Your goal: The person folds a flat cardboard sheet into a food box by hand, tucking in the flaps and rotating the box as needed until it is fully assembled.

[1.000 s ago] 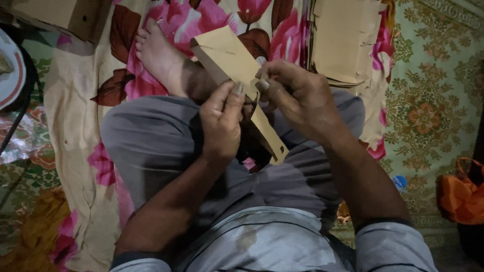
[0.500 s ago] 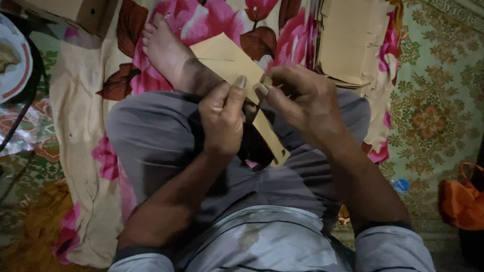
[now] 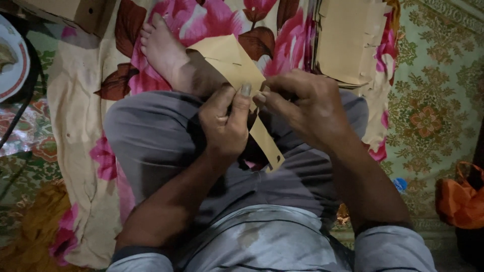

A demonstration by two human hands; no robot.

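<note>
From the head view, your left hand (image 3: 224, 126) and right hand (image 3: 302, 108) both pinched the flat tan paper piece (image 3: 232, 63) above your lap, fingers hiding its middle. A stack of tan paper sheets (image 3: 348, 38), cut off at the top edge, lay on the floral cloth (image 3: 75, 126).

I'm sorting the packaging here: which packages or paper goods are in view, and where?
Paper piece: tan, folded, held by both hands over the lap.
Paper stack: tan flat cut sheets, top right on the floral cloth.
Cardboard box: brown, top left corner.
Orange bag: crumpled, right edge.
</note>
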